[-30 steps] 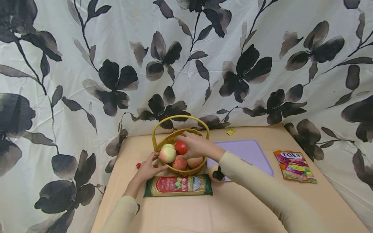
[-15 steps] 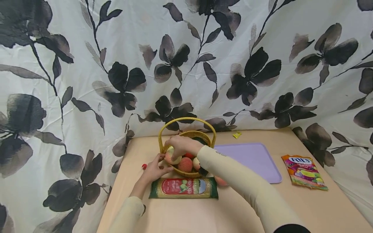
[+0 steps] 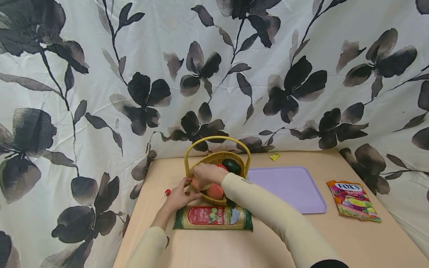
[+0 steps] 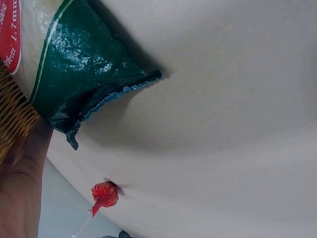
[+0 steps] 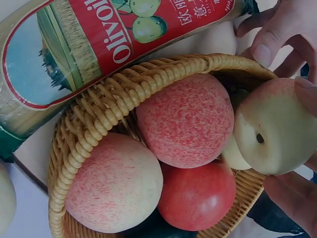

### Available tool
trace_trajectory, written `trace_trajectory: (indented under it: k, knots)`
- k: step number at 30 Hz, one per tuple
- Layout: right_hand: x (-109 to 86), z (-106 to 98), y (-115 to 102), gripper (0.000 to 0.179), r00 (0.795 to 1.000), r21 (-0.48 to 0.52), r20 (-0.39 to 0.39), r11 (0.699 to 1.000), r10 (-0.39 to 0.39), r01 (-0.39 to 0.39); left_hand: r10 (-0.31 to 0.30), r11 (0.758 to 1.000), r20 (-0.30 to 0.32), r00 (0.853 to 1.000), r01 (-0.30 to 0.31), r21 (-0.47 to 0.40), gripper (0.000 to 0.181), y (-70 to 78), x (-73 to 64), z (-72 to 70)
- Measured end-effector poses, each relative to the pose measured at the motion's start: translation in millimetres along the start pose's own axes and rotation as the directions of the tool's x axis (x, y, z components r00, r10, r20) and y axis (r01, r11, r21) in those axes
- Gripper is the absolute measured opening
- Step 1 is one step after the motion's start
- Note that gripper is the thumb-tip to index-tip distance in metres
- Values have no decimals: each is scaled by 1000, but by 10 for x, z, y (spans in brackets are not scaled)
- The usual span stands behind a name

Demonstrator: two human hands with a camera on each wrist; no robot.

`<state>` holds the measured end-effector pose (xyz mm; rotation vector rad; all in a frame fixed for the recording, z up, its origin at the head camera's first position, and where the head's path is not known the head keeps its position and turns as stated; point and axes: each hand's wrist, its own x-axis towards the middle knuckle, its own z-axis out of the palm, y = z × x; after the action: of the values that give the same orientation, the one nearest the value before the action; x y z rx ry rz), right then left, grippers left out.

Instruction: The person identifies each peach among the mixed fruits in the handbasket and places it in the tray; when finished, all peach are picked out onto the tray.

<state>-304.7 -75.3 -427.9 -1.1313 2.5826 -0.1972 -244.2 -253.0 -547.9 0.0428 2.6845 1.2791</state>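
Note:
My right hand (image 3: 208, 174) reaches over the yellow wicker basket (image 3: 241, 160) and grips a pale peach (image 5: 275, 126) at its left end. Fingers of my left hand (image 3: 179, 195) touch the basket's left rim, thumb spread toward the front. Inside the basket, the right wrist view shows a speckled red peach (image 5: 185, 121), a pink-and-white peach (image 5: 116, 183) and a smooth red fruit (image 5: 198, 196). A dark green, egg-shaped item (image 3: 231, 166) lies at the back right. In front of the basket is a spaghetti packet (image 3: 212, 217).
A lilac tray (image 3: 291, 186) lies right of the basket, partly behind the right sleeve. Farther right is a candy bag (image 3: 353, 201). A yellow-wrapped sweet (image 3: 275, 157) sits near the back edge. The red lollipop (image 4: 105, 193) lies left of the left hand.
My right hand moved left and down, from the smooth red fruit to the pale peach, which it now grips. The left hand keeps its place at the basket. The head view shifted slightly.

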Motion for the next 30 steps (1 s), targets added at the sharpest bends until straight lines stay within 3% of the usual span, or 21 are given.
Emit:
trace_trajectory:
  k: [11,17,25,30]
  knots:
    - [-56,14,28,45,997,-40,-35,997,-68,67,19,1000,-8,1000,-19,-7,70,-5,8,-1]
    - [-139,64,83,52,994,-81,-53,993,-95,91,11,1000,-7,1000,-11,4,70,0,-15,4]
    - [-353,21,220,59,981,-14,-126,989,-145,145,-2,1000,-11,1000,2,-5,71,43,-38,15]
    - [-547,-7,285,73,982,45,-153,992,-110,118,-4,1000,-9,1000,4,5,72,48,-50,16]
